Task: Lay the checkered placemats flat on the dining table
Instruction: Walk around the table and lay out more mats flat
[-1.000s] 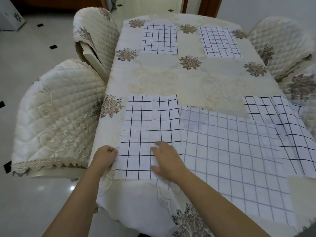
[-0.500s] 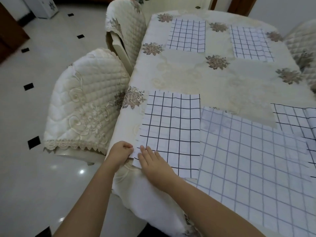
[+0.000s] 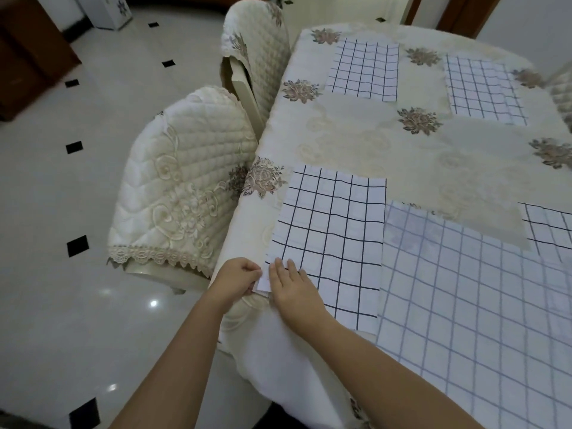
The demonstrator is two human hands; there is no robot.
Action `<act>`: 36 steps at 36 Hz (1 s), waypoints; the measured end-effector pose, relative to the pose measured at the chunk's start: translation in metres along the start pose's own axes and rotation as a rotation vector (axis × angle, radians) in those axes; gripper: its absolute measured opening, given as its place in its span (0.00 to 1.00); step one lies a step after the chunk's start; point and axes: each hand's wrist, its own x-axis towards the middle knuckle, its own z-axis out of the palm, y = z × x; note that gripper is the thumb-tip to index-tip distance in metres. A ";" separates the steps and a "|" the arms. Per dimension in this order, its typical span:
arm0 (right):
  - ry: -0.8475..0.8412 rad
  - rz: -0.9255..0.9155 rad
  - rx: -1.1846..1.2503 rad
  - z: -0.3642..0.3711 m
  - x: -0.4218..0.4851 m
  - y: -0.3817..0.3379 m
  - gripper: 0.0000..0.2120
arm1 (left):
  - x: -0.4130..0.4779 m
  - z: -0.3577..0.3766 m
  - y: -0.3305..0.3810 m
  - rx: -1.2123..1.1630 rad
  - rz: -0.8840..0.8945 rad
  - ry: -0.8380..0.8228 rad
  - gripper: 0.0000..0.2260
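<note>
A white placemat with black checks [image 3: 331, 239] lies at the near left corner of the dining table [image 3: 371, 144]. My left hand [image 3: 236, 278] pinches its near left corner at the table edge. My right hand [image 3: 294, 292] lies flat on the same corner, fingers straight, pressing it down. Beside it on the right lies a larger pale-blue checked placemat [image 3: 470, 292], its left edge tucked under the black-checked one. Two more placemats lie flat at the far side, a black-checked one [image 3: 365, 69] and a fainter one [image 3: 483, 88]. Another black-checked mat [image 3: 551, 230] shows at the right edge.
The table wears a cream cloth with brown flower motifs that hangs over the near edge. Two quilted cream chairs [image 3: 182, 187] [image 3: 257, 51] stand along the left side, close to the table. Glossy white floor tiles with black insets [image 3: 77, 246] spread to the left.
My right hand slid left along the near edge of the black-checked placemat to its corner, next to my left hand. The view has swung left and closer.
</note>
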 end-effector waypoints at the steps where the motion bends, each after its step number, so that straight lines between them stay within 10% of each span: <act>1: 0.002 -0.008 -0.009 0.000 0.002 -0.001 0.24 | -0.001 -0.001 0.000 -0.015 -0.009 -0.008 0.08; 15: -0.116 -0.022 -0.020 0.005 0.006 -0.010 0.24 | 0.002 -0.005 0.000 -0.128 -0.061 -0.077 0.15; 27: -0.257 0.000 0.353 0.016 0.000 -0.002 0.34 | 0.003 0.000 -0.003 0.016 -0.028 0.026 0.02; 36: -0.024 0.349 0.494 0.010 -0.020 0.056 0.24 | 0.008 0.004 -0.008 0.156 0.022 0.110 0.00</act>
